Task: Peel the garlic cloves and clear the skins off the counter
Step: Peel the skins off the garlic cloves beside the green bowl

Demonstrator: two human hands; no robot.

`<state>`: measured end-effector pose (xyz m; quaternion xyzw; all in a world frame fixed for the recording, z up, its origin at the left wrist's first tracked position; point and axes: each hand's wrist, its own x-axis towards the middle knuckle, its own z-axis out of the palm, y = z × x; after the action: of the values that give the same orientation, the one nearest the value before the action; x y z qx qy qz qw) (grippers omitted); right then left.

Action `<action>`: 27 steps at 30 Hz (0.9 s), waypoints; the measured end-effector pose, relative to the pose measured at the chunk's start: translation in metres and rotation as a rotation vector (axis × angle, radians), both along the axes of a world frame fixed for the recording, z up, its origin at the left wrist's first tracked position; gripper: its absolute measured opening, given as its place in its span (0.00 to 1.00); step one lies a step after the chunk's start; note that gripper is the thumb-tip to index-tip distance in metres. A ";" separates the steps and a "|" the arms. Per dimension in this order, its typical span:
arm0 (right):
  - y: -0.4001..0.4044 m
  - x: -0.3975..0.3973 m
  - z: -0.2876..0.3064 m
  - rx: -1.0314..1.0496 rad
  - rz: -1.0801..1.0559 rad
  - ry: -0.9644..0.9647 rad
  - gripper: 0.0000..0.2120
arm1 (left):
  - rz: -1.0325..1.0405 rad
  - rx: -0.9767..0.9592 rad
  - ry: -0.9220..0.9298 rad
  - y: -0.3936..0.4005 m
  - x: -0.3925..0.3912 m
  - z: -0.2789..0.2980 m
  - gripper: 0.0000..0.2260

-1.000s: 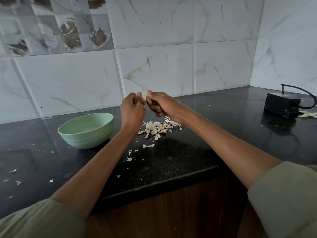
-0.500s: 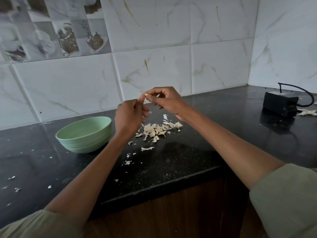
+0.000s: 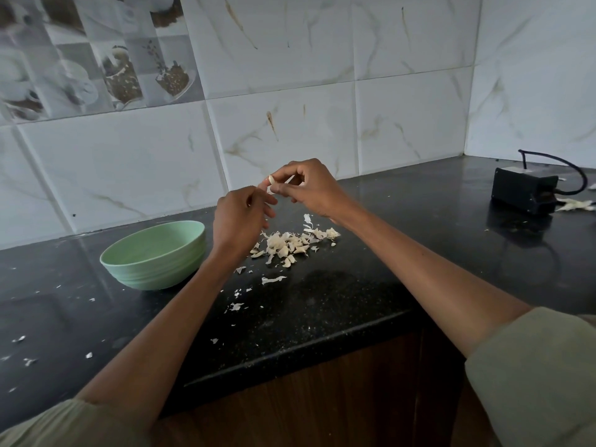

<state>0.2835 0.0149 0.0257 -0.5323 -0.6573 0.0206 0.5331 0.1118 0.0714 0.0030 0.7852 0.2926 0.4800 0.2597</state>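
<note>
- Garlic clove (image 3: 271,180) sits pinched between thumb and forefinger of my right hand (image 3: 309,188), held up off the counter (image 3: 371,269), above the skin pile and in front of the wall tiles.
- Far left, about 8 o'clock from my hands: small white flecks (image 3: 20,339) of skin scattered over the dark counter near its front edge.
- Green bowl (image 3: 154,256) stands upright on the counter at roughly 8 o'clock from my left hand, just beside that wrist; I cannot see inside it from this angle.
- My left hand (image 3: 240,217) hangs just below and left of the clove, fingers loosely curled, fingertips (image 3: 269,201) close under the right thumb. It seems to hold nothing, though whether a shred of skin is nipped there I cannot tell.
- Loose scraps (image 3: 272,279) trail across the counter at 6 o'clock from the left hand, toward the counter's edge.
- Pile of garlic skins (image 3: 292,243) lies on the counter straight below both hands, at 6 o'clock from the clove; some pieces in it may be cloves, too small to tell.
- My right forearm crosses over the counter from 4 o'clock, pale green sleeve (image 3: 535,375) at the lower right corner.
- Far right, at 3 o'clock: black box (image 3: 524,193) with a cable (image 3: 558,159) looping off it, more pale skin scraps (image 3: 575,205) just beside it.
</note>
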 end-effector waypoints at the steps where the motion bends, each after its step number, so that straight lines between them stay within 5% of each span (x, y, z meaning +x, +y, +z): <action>1: 0.001 0.000 0.000 0.009 -0.016 -0.029 0.05 | -0.007 -0.010 -0.027 0.000 0.000 0.000 0.13; 12: 0.005 -0.015 0.000 0.041 -0.162 -0.333 0.10 | -0.125 -0.267 -0.291 0.004 -0.005 0.004 0.11; 27: 0.002 -0.013 0.002 -0.014 -0.149 -0.326 0.10 | -0.156 -0.394 -0.258 0.002 -0.003 0.009 0.07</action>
<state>0.2707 0.0169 0.0277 -0.5794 -0.6938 -0.1011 0.4157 0.1089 0.0733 0.0124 0.6720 0.2833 0.4884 0.4791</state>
